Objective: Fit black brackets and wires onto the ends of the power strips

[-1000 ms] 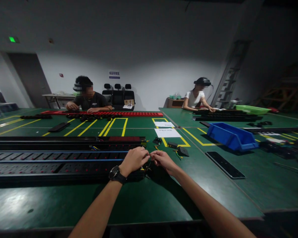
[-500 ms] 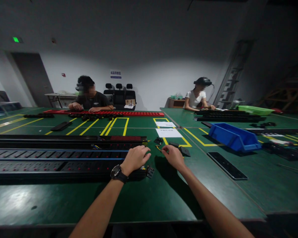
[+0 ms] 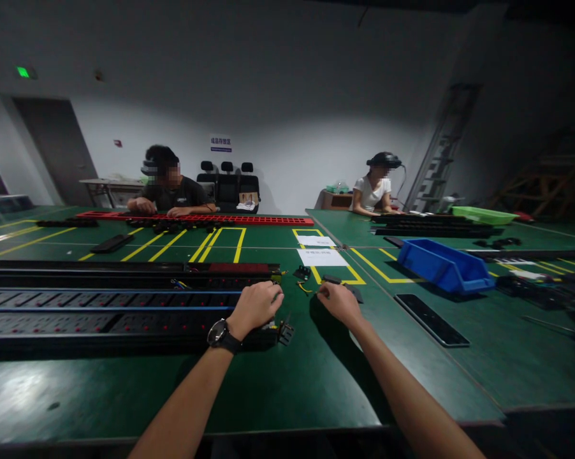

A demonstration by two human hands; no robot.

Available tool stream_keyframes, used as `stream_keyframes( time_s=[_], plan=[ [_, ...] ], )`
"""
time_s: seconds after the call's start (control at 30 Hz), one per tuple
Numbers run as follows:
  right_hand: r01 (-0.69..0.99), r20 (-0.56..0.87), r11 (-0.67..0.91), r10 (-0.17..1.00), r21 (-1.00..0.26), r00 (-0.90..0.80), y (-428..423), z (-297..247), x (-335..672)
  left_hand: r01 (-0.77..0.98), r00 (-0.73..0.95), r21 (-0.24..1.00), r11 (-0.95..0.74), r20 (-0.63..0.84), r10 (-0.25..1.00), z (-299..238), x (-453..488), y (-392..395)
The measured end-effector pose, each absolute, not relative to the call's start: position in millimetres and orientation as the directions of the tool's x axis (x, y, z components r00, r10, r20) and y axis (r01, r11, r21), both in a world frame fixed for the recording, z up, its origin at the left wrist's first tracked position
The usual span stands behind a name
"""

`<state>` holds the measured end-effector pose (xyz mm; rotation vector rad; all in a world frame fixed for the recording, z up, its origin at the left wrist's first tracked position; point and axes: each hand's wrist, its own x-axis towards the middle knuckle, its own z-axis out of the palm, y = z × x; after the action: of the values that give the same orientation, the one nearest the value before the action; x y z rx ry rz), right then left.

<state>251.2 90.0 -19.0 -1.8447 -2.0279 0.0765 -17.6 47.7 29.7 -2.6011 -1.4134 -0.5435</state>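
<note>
My left hand (image 3: 256, 306), with a black watch on the wrist, is curled into a loose fist and rests on the right end of a long black power strip (image 3: 110, 312) lying across the green table (image 3: 292, 382). A small black end piece with wires (image 3: 284, 331) sticks out just right of that hand. My right hand (image 3: 338, 301) lies further right, fingers bent down over small black parts (image 3: 352, 292) near a yellow-green wire (image 3: 301, 287). What its fingers grip, if anything, is hidden.
A blue bin (image 3: 443, 264) and a flat black plate (image 3: 431, 319) lie to the right. White papers (image 3: 322, 256) sit inside yellow floor-tape lines. Two other people sit at the far side, one behind a long red strip (image 3: 196, 219), one near a green tray (image 3: 483, 214).
My hands were pinched together over the strip's end; the right hand has drawn away to the right and forward, onto the small parts. The left hand stays on the strip.
</note>
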Motion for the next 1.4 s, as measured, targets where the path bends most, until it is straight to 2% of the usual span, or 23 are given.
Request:
stream_keyframes(
  time_s=[0.1, 0.23, 0.4, 0.63, 0.93, 1.1, 1.4],
  plan=[
    [0.928, 0.239, 0.001, 0.967, -0.372, 0.094, 90.5, -11.3, 265.4, 0.842, 0.483, 0.054, -0.536, 0.365, 0.796, 30.4, -17.9, 48.3],
    [0.906, 0.224, -0.207, 0.926, -0.368, 0.303, 88.4, -3.3, 285.5, 0.856, 0.462, 0.061, -0.513, 0.353, 0.814, 30.2, -18.6, 49.5],
    [0.891, 0.126, -0.288, 0.928, -0.352, 0.350, 88.1, -5.5, 297.7, 0.865, 0.454, 0.049, -0.500, 0.350, 0.820, 30.1, -19.5, 50.2],
    [0.906, 0.134, -0.246, 0.942, -0.345, 0.307, 87.5, -4.9, 294.9, 0.875, 0.446, 0.029, -0.483, 0.342, 0.827, 32.0, -19.5, 49.5],
    [0.963, 0.136, -0.181, 0.968, -0.199, 0.210, 89.1, -12.8, 277.9, 0.882, 0.439, 0.015, -0.471, 0.334, 0.834, 33.2, -18.1, 48.9],
    [0.966, 0.191, -0.079, 0.973, -0.245, 0.128, 90.0, -16.0, 279.6, 0.886, 0.433, 0.012, -0.463, 0.334, 0.837, 32.4, -18.3, 49.2],
    [0.975, 0.195, -0.047, 0.977, -0.216, 0.090, 93.0, -20.2, 277.5, 0.880, 0.445, 0.008, -0.475, 0.337, 0.830, 30.6, -19.8, 50.4]
  ],
)
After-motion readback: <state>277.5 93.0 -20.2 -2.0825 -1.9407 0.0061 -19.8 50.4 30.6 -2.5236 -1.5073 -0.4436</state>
